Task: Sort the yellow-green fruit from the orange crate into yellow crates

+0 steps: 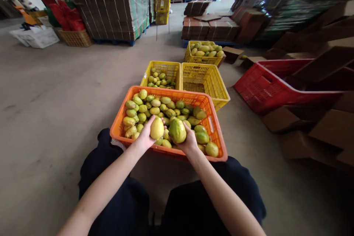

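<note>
My left hand [148, 132] is wrapped around a yellow papaya [157, 128]. A greener papaya [177, 131], yellow in patches, sits in my right hand [190, 139]. Both fruits are held side by side, slightly apart, above the front part of an orange crate [168, 150]. Inside that crate lie many loose papayas, green to yellow, such as the large green papaya [202, 137] to the right of my right hand. My fingers are partly hidden behind the two held fruits.
Behind the orange crate stand a yellow crate [143, 77] partly filled with papayas and an empty yellow crate [221, 84]. Farther back is a full yellow crate [189, 59]. A red crate [254, 86] and cardboard boxes [293, 147] lie at the right. Wrapped pallet stacks [110, 3] rise behind.
</note>
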`<move>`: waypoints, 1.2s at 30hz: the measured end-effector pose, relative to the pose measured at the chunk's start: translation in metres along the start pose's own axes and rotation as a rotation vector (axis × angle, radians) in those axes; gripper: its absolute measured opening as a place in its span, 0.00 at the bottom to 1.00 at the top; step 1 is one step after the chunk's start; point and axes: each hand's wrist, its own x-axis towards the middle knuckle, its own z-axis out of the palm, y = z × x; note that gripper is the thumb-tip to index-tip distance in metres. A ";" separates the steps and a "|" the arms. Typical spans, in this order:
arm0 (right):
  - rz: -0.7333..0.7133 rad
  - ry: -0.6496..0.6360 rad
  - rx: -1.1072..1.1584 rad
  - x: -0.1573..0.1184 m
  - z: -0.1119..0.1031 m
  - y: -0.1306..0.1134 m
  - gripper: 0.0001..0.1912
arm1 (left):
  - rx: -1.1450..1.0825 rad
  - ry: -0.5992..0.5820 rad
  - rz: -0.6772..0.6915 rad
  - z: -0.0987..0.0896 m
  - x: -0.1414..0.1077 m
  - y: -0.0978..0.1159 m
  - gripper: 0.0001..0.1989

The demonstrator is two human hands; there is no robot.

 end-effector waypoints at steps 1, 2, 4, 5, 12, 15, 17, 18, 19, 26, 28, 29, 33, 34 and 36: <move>0.018 0.013 -0.006 0.000 0.000 0.001 0.09 | -0.010 0.020 0.010 0.000 0.000 0.000 0.13; 0.032 0.022 -0.013 0.000 0.000 0.002 0.09 | -0.026 0.043 0.022 0.000 0.000 0.001 0.14; 0.039 0.010 -0.035 0.000 -0.002 0.003 0.09 | -0.051 0.083 0.038 0.001 -0.002 0.002 0.13; 0.035 -0.015 -0.053 -0.001 -0.004 0.003 0.08 | -0.053 0.091 0.044 0.002 -0.004 0.002 0.12; 0.003 -0.115 -0.123 -0.004 -0.007 0.000 0.05 | 0.010 0.034 -0.011 0.001 -0.008 0.002 0.09; 0.021 -0.124 -0.076 -0.003 -0.007 -0.003 0.07 | 0.005 -0.023 -0.070 -0.001 -0.006 0.002 0.14; 0.049 -0.090 -0.070 -0.002 -0.007 -0.003 0.09 | -0.025 -0.037 -0.065 -0.002 -0.006 0.002 0.14; 0.067 -0.072 -0.075 -0.002 -0.006 -0.003 0.10 | -0.042 -0.036 -0.043 -0.002 -0.006 0.002 0.13; 0.083 -0.053 -0.084 -0.002 -0.006 -0.003 0.12 | -0.061 -0.030 -0.015 -0.002 -0.006 0.003 0.12; 0.008 -0.018 -0.098 -0.005 -0.006 0.002 0.12 | -0.109 0.021 0.025 0.003 -0.011 0.007 0.07; -0.016 -0.051 -0.096 -0.005 -0.007 0.001 0.07 | -0.087 0.006 -0.003 0.003 -0.013 0.008 0.05; -0.012 -0.053 -0.094 -0.005 -0.008 0.000 0.06 | -0.083 -0.008 -0.020 0.003 -0.013 0.007 0.05; 0.081 -0.005 -0.094 -0.003 -0.010 -0.003 0.09 | -0.088 -0.030 -0.098 -0.001 -0.011 0.007 0.12; 0.110 0.011 -0.098 -0.002 -0.011 -0.003 0.11 | -0.083 -0.012 -0.113 -0.002 -0.010 0.007 0.14; 0.163 0.048 -0.100 -0.001 -0.010 -0.003 0.14 | -0.073 0.039 -0.134 -0.004 -0.008 0.008 0.16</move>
